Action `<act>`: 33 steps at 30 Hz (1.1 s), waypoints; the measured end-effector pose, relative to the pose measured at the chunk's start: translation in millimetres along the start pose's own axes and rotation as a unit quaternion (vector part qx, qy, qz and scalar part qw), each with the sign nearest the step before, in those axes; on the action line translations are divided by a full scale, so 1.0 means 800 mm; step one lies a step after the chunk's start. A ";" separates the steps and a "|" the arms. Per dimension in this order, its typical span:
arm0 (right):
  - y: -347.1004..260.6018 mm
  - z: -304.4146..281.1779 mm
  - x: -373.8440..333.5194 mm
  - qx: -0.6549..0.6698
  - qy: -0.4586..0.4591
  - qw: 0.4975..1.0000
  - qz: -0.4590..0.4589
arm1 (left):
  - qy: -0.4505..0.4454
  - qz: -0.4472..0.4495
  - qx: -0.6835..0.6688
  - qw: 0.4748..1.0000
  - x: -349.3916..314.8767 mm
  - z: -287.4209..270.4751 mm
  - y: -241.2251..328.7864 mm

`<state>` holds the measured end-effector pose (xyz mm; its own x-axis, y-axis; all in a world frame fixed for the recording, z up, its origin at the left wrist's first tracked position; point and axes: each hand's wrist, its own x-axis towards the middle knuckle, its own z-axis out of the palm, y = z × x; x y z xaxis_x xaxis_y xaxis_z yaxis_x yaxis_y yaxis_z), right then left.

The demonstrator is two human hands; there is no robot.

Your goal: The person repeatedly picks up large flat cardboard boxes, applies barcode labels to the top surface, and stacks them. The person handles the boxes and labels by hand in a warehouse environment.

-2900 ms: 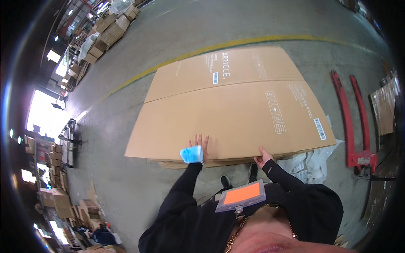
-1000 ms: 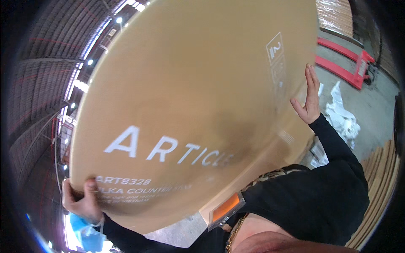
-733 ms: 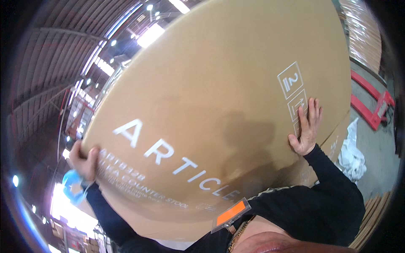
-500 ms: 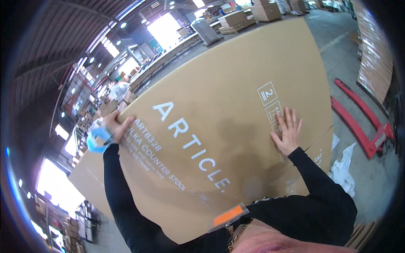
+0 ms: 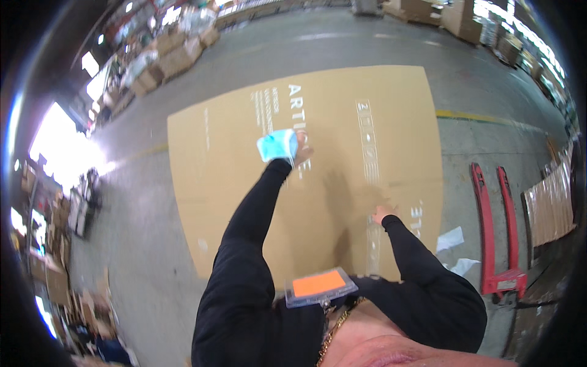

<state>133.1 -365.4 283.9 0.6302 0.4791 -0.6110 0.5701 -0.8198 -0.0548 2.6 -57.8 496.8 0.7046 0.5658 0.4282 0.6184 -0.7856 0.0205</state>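
Note:
A large flat brown cardboard carton sheet with white printing lies in front of me, spread wide across the view. Over its upper middle is my left hand, blurred and partly covered by a light-blue face mask hanging at the wrist; its fingers are not clear. My right hand is at the lower right part of the cardboard, smeared a little, fingers stretched forward over the surface. Whether either hand presses on the sheet I cannot tell.
A red pallet jack stands on the grey floor to the right, beside wrapped stacked cardboard. White scraps lie by the sheet's right edge. Boxes are piled at far left, more cartons at the far right.
The cardboard, earlier tilted up close to me, now lies lower and farther off. My left hand has left its upper left edge and is over its middle; my view has turned downward.

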 end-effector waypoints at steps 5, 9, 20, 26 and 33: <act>-0.019 0.228 -0.063 0.080 -0.129 0.971 -0.183 | -0.381 0.070 0.030 0.921 -0.354 0.031 -0.123; 0.079 0.318 -0.153 0.132 -0.144 0.976 -0.101 | -0.489 -0.242 0.015 0.838 -0.616 -0.061 -0.193; 0.015 0.402 -0.305 0.231 0.007 0.973 -0.003 | -0.523 -0.467 -0.116 0.704 -0.755 -0.117 -0.298; -0.081 0.419 -0.343 0.288 0.034 0.952 -0.101 | -0.391 -0.336 -0.478 0.711 -0.620 -0.072 -0.233; 0.027 0.408 -0.298 0.345 -0.078 0.933 0.064 | -0.494 -0.418 -0.495 0.580 -0.596 -0.050 -0.143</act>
<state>-176.8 -600.1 170.9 0.5542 0.3567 -0.7521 -0.0127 -0.8998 -0.4362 -417.6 -247.7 326.6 0.4603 0.3349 -0.8222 0.7297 0.3848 0.5653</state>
